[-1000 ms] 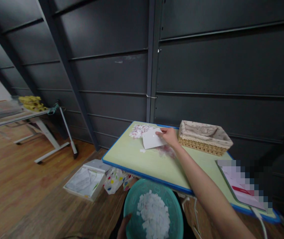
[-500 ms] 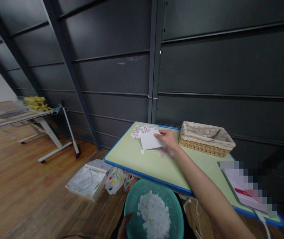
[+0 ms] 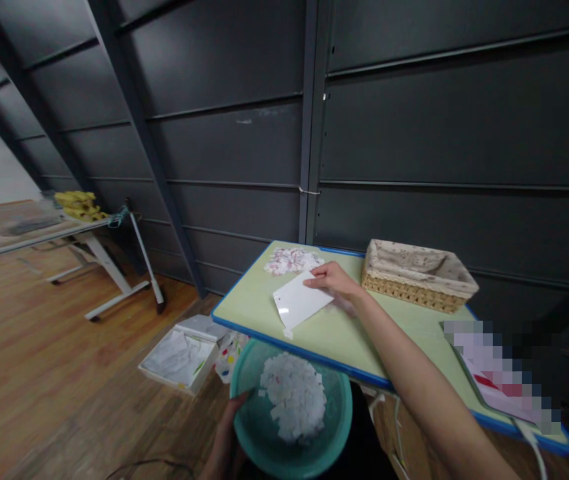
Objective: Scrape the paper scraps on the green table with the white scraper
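White card in right hand, green basin in left.
Right hand (image 3: 333,280) closed, thumb and fingers pinching the white card (image 3: 300,301) tilted over the worktop (image 3: 247,297), its low corner at a small scrap (image 3: 288,333); paper pile (image 3: 289,261) behind, wicker basket (image 3: 407,293) to the right. Left hand (image 3: 237,405) grips the rim of the green basin (image 3: 338,407), thumb inside, fingers hidden; white paper bits (image 3: 294,397) within.

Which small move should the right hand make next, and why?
Probably the right hand should draw the white rectangular card a little toward the blue edge of the pale green table: a small white paper scrap lies at the card's near corner, and the left hand holds a round teal plastic basin close below.
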Demonstrator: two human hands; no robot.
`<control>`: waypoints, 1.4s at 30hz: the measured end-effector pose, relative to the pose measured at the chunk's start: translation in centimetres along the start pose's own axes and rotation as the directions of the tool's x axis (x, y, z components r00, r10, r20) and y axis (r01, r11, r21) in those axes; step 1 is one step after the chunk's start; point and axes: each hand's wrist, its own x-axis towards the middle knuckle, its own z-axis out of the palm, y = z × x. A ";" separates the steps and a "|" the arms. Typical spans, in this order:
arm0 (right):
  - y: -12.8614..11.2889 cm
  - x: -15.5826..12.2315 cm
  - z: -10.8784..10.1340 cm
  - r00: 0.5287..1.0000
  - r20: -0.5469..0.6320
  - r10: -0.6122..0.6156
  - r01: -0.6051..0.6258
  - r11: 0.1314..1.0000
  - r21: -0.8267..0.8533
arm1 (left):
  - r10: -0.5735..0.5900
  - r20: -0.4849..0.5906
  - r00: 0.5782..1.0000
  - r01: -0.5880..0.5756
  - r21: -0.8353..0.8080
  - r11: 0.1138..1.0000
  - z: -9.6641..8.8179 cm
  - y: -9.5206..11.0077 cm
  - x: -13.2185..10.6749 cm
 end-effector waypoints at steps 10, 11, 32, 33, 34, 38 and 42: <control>-0.4 -0.1 0.2 0.998 0.060 0.034 -0.043 0.987 0.157 | -0.045 0.009 0.999 0.046 -0.047 0.998 2.6 2.8 -2.8; -0.3 0.0 -0.2 1.000 0.017 0.025 -0.027 0.986 0.163 | -0.047 0.015 0.999 0.048 -0.060 0.997 2.6 2.8 -2.7; 2.6 2.0 -2.7 0.778 -0.457 -0.431 -0.008 0.721 -0.693 | -0.069 -0.071 0.995 0.065 -0.055 0.996 0.4 -4.1 -0.1; 2.7 2.1 -2.7 0.782 -0.449 -0.432 0.004 0.723 -0.690 | -0.069 -0.082 0.994 0.065 -0.049 0.997 0.5 -4.2 -0.2; 2.7 2.1 -2.7 0.786 -0.442 -0.433 0.015 0.728 -0.685 | -0.089 -0.085 0.992 0.085 -0.053 0.995 0.5 -4.1 -0.1; 2.2 1.8 -2.9 0.773 -0.476 -0.420 0.009 0.757 -0.653 | -0.217 -0.029 0.976 0.212 -0.124 0.969 0.2 -3.5 0.5; 1.5 1.4 -3.1 0.749 -0.521 -0.409 -0.048 0.752 -0.658 | -0.266 0.039 0.963 0.268 -0.149 0.952 -0.1 -3.5 0.9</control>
